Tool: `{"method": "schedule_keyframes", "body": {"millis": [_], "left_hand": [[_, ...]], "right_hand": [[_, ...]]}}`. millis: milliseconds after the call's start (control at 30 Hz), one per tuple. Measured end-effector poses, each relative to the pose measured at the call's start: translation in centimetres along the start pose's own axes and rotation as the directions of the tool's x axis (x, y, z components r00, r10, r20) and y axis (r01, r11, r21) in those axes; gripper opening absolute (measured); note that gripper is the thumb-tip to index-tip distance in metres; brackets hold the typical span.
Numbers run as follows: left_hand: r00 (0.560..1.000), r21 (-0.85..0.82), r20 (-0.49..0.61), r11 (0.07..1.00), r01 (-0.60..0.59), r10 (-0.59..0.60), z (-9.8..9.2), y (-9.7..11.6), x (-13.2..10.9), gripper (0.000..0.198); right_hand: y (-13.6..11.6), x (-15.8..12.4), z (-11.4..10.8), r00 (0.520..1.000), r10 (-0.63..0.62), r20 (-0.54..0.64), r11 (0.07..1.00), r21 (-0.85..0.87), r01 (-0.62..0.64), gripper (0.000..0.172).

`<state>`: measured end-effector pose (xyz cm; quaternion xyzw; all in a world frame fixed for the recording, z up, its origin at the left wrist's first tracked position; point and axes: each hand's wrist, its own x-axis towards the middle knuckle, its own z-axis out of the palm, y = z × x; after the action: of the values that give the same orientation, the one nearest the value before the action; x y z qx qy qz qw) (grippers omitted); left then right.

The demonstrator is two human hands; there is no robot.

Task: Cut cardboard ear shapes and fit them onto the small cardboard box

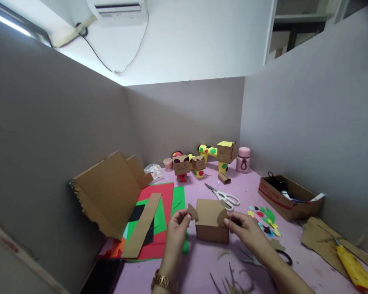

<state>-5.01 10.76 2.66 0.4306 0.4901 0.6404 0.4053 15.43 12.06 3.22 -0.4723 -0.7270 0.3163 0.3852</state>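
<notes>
My left hand (179, 226) pinches a small ear-shaped cardboard piece (193, 212) beside the left edge of a small cardboard box (211, 233). A matching cardboard piece (222, 216) is pinched in my right hand (241, 226), in front of the box's right side. The box stands on the table between both hands. White-handled scissors (222, 195) lie just behind it. Under my right forearm is a second, dark-handled pair of scissors (283, 257), partly hidden. Curled cardboard scraps (231, 283) lie in front.
Cardboard-headed animal figures (181, 165) and a pink bottle (243, 160) stand at the back. Coloured paper sheets (165, 245), a cardboard strip (143, 226) and a large cardboard piece (107, 192) are left. Paper cutouts (265, 218), an open box (276, 200) and a yellow tube (352, 263) lie right.
</notes>
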Motion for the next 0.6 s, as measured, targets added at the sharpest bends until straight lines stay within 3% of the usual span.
{"method": "schedule_keyframes", "body": {"millis": [100,333,467,600], "left_hand": [[0.997,-0.019,-0.050,0.999,0.050,-0.050,-0.3,-0.1,0.2,0.019],[0.995,0.049,-0.028,0.994,0.101,-0.100,-0.1,-0.1,0.2,0.023],[0.994,0.206,-0.026,0.972,0.113,-0.110,-1.0,-0.2,0.6,0.020],[0.976,0.445,-0.005,0.874,0.197,-0.217,-2.8,-1.1,1.0,0.026]], "right_hand": [[0.1,0.0,0.0,1.000,0.002,0.010,0.999,0.051,-0.002,0.028],[0.8,0.0,-0.1,0.999,0.042,0.016,0.990,0.131,-0.044,0.029],[0.7,0.0,-0.4,0.997,0.074,0.007,0.979,0.191,-0.074,0.029],[0.5,0.0,-0.7,0.989,0.130,-0.064,0.956,0.274,-0.108,0.025]]}}
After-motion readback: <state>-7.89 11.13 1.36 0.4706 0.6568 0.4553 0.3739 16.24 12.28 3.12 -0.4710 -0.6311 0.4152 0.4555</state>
